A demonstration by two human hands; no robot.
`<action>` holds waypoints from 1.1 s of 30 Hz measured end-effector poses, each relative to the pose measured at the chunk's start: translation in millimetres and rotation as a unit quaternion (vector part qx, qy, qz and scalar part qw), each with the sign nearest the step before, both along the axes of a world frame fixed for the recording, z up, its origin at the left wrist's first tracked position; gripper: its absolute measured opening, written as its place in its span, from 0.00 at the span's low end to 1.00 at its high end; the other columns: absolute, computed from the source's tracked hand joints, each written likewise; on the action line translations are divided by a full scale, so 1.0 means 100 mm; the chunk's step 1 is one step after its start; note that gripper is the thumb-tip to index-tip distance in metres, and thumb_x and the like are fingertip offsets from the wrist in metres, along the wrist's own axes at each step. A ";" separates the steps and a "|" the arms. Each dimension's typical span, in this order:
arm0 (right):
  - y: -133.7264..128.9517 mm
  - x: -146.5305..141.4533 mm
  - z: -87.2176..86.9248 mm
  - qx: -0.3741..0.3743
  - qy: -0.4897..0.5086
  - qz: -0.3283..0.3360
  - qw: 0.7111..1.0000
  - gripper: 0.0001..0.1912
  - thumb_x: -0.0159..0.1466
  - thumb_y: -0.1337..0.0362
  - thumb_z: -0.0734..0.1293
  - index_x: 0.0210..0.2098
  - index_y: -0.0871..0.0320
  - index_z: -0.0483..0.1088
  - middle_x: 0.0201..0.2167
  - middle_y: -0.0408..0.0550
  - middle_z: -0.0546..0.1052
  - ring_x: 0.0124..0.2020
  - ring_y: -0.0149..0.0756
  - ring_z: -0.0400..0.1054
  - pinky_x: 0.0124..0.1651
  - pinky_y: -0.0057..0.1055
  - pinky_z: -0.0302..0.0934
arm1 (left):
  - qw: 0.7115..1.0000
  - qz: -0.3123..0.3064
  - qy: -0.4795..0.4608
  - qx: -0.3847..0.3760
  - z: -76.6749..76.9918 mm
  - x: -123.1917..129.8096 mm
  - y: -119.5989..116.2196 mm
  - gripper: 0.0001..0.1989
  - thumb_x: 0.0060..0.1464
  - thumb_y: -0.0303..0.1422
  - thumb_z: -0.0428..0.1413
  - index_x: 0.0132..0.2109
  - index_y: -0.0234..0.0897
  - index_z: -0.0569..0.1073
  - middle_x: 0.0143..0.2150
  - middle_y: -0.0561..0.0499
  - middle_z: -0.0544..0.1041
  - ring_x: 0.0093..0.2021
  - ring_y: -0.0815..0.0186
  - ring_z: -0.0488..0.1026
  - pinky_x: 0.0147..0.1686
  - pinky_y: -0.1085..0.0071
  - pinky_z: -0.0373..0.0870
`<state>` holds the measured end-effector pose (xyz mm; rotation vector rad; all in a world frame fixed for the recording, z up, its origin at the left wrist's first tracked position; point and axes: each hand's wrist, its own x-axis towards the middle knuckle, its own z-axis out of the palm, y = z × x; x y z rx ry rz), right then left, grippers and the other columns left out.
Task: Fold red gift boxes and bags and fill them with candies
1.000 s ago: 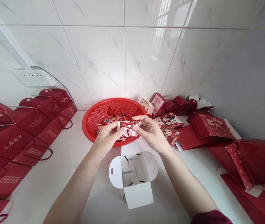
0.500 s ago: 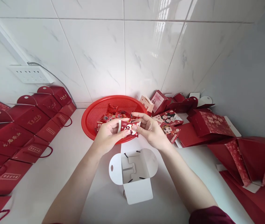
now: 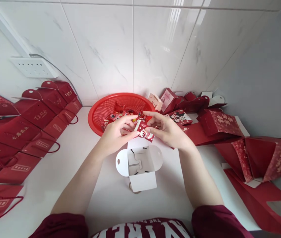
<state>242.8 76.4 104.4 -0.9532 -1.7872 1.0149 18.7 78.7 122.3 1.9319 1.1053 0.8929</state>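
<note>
Between my two hands is a small red wrapped candy packet (image 3: 145, 133) with white and gold printing, tilted down to the right. My right hand (image 3: 170, 130) pinches its right part between thumb and fingers. At its left end, my left hand (image 3: 115, 134) has its thumb and fingertips closed on the edge. Just below the hands stands an open gift box (image 3: 143, 181), white inside, its flaps spread outward; I see no contents in it. Behind the hands, a red plastic basket (image 3: 92, 124) holds several red wrapped sweets (image 3: 114, 116).
Rows of closed red gift boxes (image 3: 40, 114) with cord handles line the left. At right lie open red boxes (image 3: 223, 124), illustrated packs (image 3: 180, 116) and a large red carton (image 3: 256, 198). A tiled wall (image 3: 115, 49) with a power strip (image 3: 34, 67) rises behind.
The packet has turned from level to slanting, its right end lower, and shifted slightly right. The view has tipped downward, so my shirt shows at the bottom.
</note>
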 end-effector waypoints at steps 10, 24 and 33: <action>-0.27 0.11 0.09 0.006 -0.029 0.035 0.999 0.15 0.65 0.61 0.68 0.51 0.56 0.72 0.42 0.48 0.78 0.42 0.37 0.74 0.43 0.34 0.69 | 0.993 -0.008 0.111 0.049 -0.16 -0.26 -0.48 0.22 0.58 0.43 0.60 0.57 0.44 0.71 0.50 0.48 0.77 0.50 0.61 0.74 0.51 0.64 0.73; -0.42 -0.60 -0.31 0.072 -0.535 0.149 0.828 0.13 0.65 0.73 0.61 0.49 0.64 0.69 0.38 0.56 0.80 0.36 0.44 0.76 0.30 0.31 0.59 | 0.962 0.013 0.251 0.102 -1.00 -0.24 -0.98 0.49 0.56 0.50 0.59 0.72 0.43 0.39 0.71 0.38 0.52 0.71 0.48 0.52 0.66 0.50 0.59; -0.37 -0.71 -0.49 0.043 -0.573 0.212 0.790 0.11 0.62 0.77 0.63 0.39 0.66 0.76 0.38 0.61 0.80 0.41 0.48 0.77 0.35 0.31 0.64 | 0.976 0.011 0.203 0.075 -1.05 -0.26 -0.97 0.45 0.58 0.49 0.57 0.72 0.46 0.41 0.70 0.40 0.54 0.70 0.49 0.55 0.66 0.51 0.60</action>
